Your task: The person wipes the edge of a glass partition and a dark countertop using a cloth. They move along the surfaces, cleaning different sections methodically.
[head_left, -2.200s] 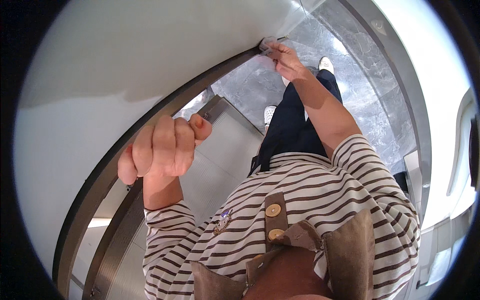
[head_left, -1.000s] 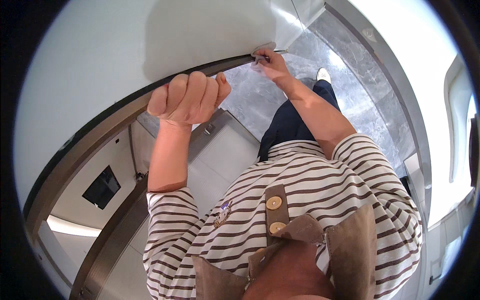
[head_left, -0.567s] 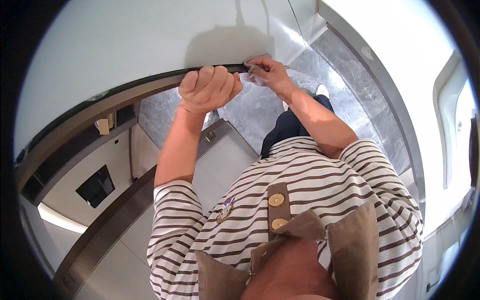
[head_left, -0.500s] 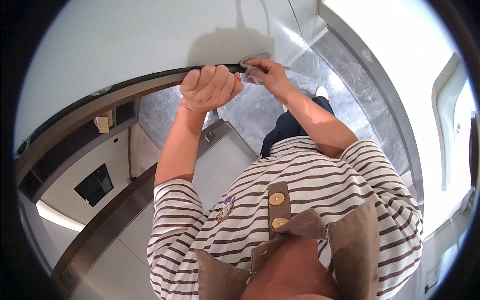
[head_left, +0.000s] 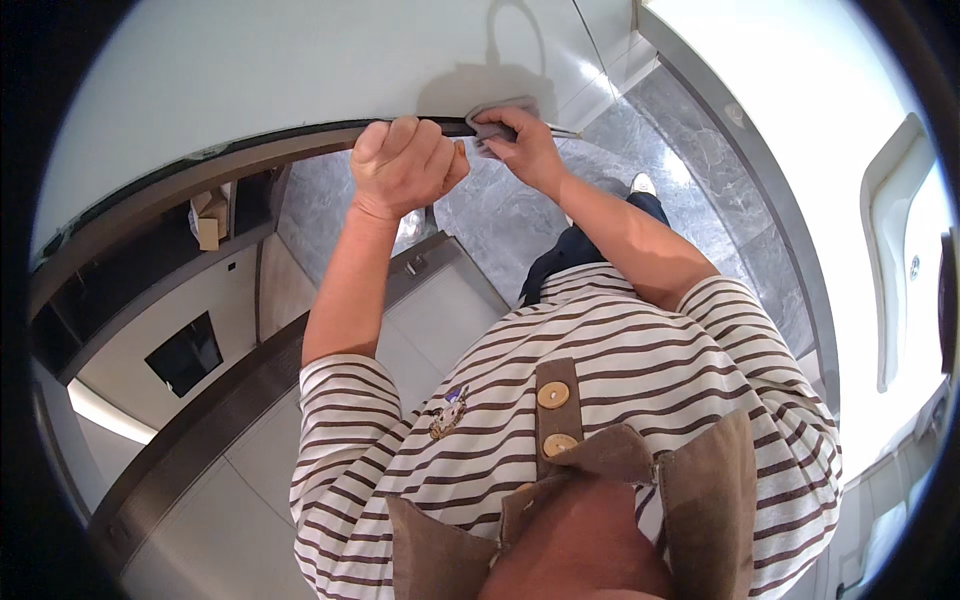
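Note:
My left hand (head_left: 405, 168) is closed over the dark top edge of a brown-framed door (head_left: 290, 150), fingers curled across it. To its right, my right hand (head_left: 530, 150) pinches a folded grey cloth (head_left: 490, 115) between thumb and fingers. The cloth lies over the same edge, near where the edge runs out toward the right. Part of it is hidden behind my fingers.
A pale wall (head_left: 300, 60) rises just beyond the edge. Grey marbled floor (head_left: 500, 215) lies below. Left, a cabinet holds an open cardboard box (head_left: 209, 222) above a dark panel (head_left: 185, 353). A white moulded fixture (head_left: 885, 250) stands at right.
My right hand and the cloth have shifted a little left along the edge. My left hand has also moved slightly left and up, still closed on the edge.

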A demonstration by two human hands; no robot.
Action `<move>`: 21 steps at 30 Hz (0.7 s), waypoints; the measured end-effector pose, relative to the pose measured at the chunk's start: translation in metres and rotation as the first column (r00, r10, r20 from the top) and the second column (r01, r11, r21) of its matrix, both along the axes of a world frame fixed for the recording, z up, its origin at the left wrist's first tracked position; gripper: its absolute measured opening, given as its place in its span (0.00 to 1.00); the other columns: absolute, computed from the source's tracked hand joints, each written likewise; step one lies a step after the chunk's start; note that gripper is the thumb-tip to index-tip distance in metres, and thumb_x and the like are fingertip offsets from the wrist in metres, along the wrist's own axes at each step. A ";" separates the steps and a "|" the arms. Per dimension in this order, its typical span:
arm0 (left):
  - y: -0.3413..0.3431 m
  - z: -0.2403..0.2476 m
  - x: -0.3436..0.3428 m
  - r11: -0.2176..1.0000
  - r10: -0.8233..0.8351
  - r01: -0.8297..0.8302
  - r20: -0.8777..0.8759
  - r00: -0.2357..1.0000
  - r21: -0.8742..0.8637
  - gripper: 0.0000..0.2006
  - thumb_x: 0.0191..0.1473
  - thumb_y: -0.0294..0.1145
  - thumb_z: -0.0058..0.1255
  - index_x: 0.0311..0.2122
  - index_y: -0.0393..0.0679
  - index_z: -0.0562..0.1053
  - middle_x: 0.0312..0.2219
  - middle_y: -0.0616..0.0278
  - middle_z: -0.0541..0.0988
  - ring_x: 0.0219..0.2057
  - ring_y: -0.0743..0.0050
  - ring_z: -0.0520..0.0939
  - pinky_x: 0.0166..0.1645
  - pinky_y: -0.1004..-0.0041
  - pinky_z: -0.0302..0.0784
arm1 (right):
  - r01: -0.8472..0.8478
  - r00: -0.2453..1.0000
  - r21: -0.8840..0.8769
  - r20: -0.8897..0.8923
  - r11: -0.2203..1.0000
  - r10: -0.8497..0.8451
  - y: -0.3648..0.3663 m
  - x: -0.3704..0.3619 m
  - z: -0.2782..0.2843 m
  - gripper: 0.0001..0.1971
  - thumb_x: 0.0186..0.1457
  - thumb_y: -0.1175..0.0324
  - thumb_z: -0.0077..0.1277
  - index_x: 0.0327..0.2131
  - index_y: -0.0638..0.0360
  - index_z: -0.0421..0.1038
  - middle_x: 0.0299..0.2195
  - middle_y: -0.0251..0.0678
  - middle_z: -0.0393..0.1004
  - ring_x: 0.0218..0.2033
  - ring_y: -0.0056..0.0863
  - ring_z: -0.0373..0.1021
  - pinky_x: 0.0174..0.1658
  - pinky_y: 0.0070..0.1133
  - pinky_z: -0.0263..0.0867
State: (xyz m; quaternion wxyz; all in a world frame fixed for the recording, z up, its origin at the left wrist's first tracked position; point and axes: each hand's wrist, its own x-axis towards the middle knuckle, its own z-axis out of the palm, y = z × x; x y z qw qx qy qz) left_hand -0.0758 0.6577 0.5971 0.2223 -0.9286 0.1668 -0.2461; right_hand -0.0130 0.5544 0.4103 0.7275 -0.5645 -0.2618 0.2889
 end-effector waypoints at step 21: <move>0.005 0.036 -0.019 0.999 -0.048 0.048 0.056 0.997 0.001 0.13 0.38 0.32 0.52 0.14 0.52 0.59 0.16 0.70 0.63 0.22 0.76 0.70 0.33 0.74 0.57 | 0.064 0.988 0.091 0.133 0.994 -0.076 0.004 -0.022 0.042 0.17 0.50 0.81 0.49 0.45 0.61 0.71 0.41 0.35 0.74 0.39 0.26 0.73 0.42 0.20 0.69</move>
